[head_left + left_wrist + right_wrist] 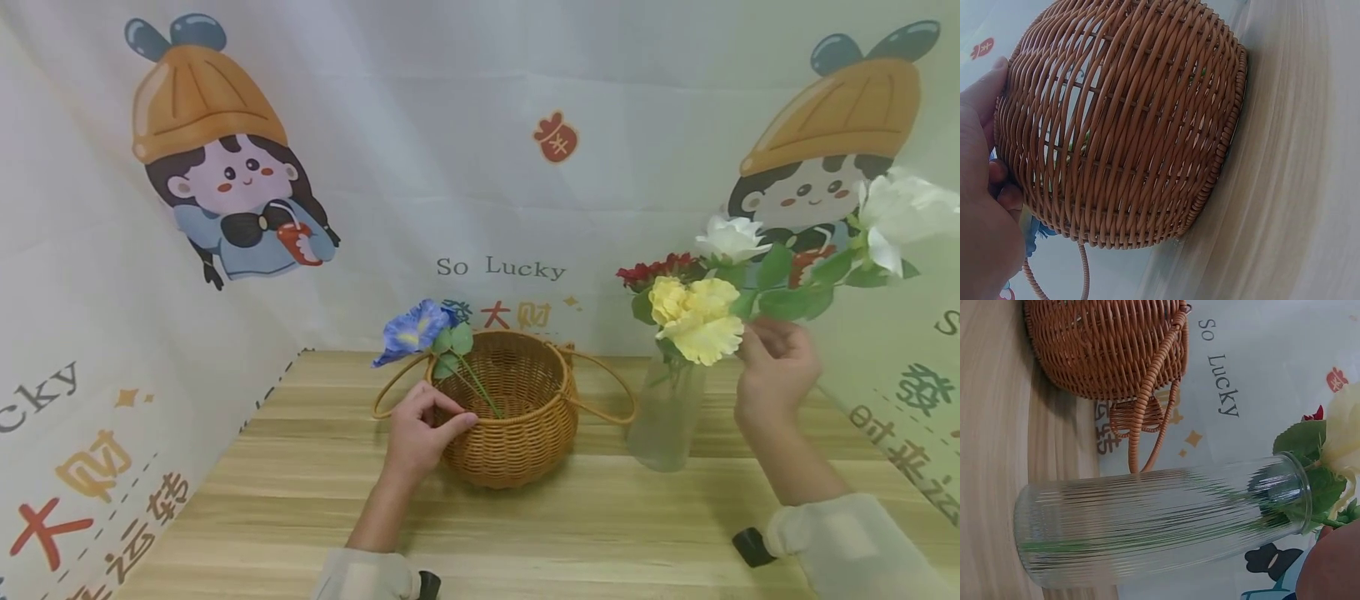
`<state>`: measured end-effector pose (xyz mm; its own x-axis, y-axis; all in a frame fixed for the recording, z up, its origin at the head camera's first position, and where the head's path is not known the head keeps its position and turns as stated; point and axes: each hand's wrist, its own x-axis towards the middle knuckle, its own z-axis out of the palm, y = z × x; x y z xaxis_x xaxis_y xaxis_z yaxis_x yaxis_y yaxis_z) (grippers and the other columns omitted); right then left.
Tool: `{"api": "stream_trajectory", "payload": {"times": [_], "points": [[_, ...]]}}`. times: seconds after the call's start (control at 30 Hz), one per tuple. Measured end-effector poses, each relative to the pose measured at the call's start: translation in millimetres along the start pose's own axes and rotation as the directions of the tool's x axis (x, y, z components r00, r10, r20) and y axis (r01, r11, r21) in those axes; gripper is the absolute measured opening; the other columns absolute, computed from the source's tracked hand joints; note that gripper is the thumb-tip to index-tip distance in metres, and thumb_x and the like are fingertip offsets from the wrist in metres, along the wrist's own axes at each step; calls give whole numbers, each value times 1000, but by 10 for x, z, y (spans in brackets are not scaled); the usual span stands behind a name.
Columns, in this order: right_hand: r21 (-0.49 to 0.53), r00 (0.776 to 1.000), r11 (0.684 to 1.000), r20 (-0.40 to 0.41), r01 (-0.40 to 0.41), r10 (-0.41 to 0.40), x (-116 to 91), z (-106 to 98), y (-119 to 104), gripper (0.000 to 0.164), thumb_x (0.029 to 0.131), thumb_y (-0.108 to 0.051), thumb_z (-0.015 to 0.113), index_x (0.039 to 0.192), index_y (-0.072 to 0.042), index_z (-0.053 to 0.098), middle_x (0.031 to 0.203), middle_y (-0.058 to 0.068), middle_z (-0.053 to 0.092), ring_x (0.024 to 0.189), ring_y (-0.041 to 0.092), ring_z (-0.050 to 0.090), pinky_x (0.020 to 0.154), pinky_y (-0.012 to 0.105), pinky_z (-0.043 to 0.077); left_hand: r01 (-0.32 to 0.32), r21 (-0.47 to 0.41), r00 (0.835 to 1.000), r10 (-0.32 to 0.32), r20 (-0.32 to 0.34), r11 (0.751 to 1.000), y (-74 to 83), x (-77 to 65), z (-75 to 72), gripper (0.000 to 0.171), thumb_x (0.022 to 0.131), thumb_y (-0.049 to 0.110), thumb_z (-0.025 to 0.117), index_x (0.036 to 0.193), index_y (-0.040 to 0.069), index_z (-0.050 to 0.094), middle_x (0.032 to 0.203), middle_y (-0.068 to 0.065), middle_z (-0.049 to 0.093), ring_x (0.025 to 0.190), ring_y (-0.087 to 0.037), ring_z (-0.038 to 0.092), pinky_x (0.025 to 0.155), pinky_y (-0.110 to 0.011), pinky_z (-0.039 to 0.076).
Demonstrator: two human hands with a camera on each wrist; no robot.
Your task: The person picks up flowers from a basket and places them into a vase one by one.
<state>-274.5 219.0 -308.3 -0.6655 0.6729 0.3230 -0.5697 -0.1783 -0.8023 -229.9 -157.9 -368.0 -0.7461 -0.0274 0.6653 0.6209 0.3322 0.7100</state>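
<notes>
A round wicker basket (pixel 510 450) stands on the table, and my left hand (pixel 427 425) grips its rim between thumb and curled fingers. Inside leans a blue flower (pixel 416 329), its green stem reaching into the basket. To the right stands a ribbed clear glass vase (pixel 663 425) holding a yellow flower (pixel 697 317), red flowers (pixel 660 268) and white flowers (pixel 731 239). Beside the yellow bloom my right hand (pixel 780 371) pinches a stem, seemingly that of the large white flower (pixel 903 217) leaning right. Leaves and petals partly hide these fingertips.
The basket's two loop handles (pixel 611 387) are folded outward, the right one reaching close to the vase. Under everything lies a wood-grain table (pixel 300 500). A printed cloth backdrop (pixel 450 167) encloses the back and both sides.
</notes>
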Motion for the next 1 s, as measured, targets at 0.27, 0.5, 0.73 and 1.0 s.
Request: {"api": "stream_trajectory", "payload": {"times": [0.27, 0.5, 0.73, 1.0], "points": [[-106, 1000, 994, 2, 11, -11, -3, -9, 134, 19, 83, 7, 67, 84, -12, 66, 77, -4, 66, 74, 10, 59, 64, 15, 50, -6, 7, 1000, 6, 1, 1000, 4, -8, 8, 15, 73, 3, 84, 74, 4, 69, 70, -20, 44, 57, -14, 33, 53, -26, 30], [-225, 989, 963, 0, 147, -150, -26, 6, 213, 21, 84, 4, 65, 86, -18, 66, 83, -8, 64, 81, 8, 58, 75, 20, 46, 5, 2, 1000, -5, -2, 1000, 9, -16, 7, 15, 73, 3, 84, 75, 3, 69, 70, -21, 44, 58, -14, 32, 54, -25, 30], [-252, 969, 936, 29, 247, -247, -38, 22, 244, 24, 85, 3, 64, 85, -21, 63, 86, -7, 62, 84, 7, 59, 77, 22, 46, 2, 1, 1000, -2, -7, 1000, 2, -14, 6, 14, 73, 2, 83, 75, 3, 69, 70, -22, 44, 58, -16, 33, 54, -26, 30], [-340, 961, 901, 36, 270, -275, -45, 1, 262, 17, 86, 1, 64, 88, -16, 63, 84, -12, 60, 78, 4, 57, 72, 20, 45, -10, 5, 1000, 10, -8, 1000, 4, -8, 15, 15, 73, 3, 84, 74, 3, 69, 69, -22, 44, 58, -16, 33, 54, -26, 30]]}}
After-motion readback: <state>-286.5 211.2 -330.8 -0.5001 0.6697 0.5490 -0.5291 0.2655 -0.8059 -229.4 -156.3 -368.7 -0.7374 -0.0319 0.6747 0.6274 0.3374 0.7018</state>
